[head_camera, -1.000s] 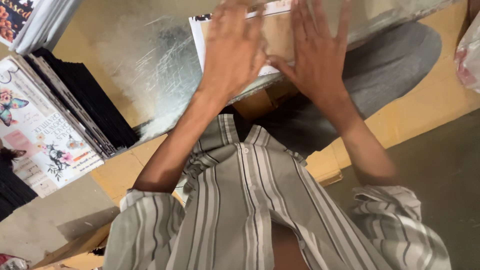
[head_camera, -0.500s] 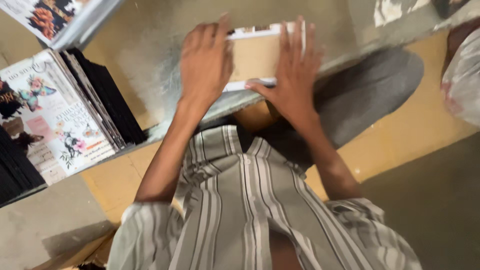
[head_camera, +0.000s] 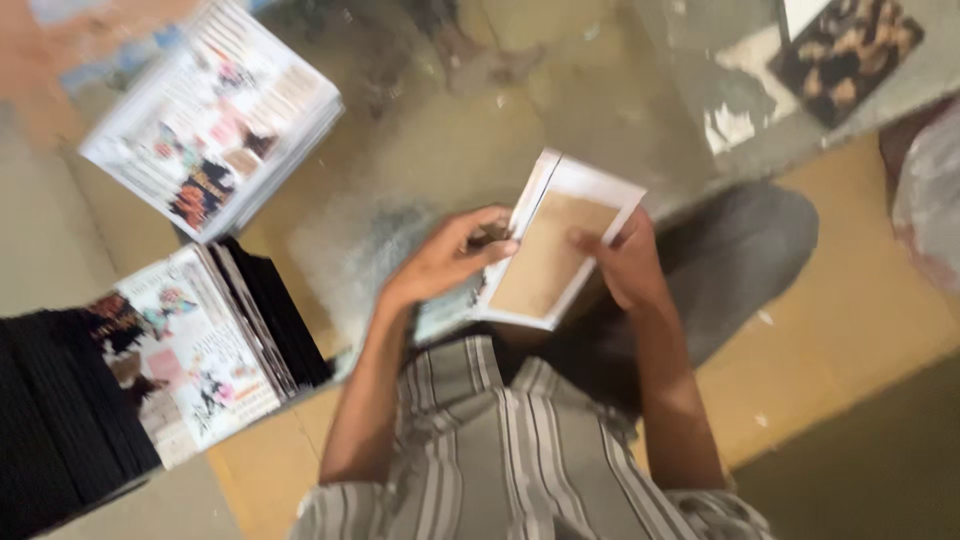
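Observation:
A thin booklet (head_camera: 552, 250) with a brown panel framed in white is lifted over the near edge of a shiny metal tabletop (head_camera: 450, 130). My left hand (head_camera: 450, 255) grips its left edge, thumb on top. On its right edge sits my right hand (head_camera: 625, 262), with the fingers curled round it. Both forearms come up from my striped shirt at the bottom of the view.
A stack of colourful printed booklets (head_camera: 215, 125) lies at the far left of the tabletop. Another printed stack (head_camera: 190, 355) sits nearer, beside a pile of black covers (head_camera: 50, 420). A dark patterned sheet (head_camera: 845, 45) is at the far right. Yellow-brown floor (head_camera: 850, 330) lies to the right.
The view has tilted up and pulled back. My hands, which pressed flat on the booklet against the tabletop, now hold it by its two edges, lifted towards me.

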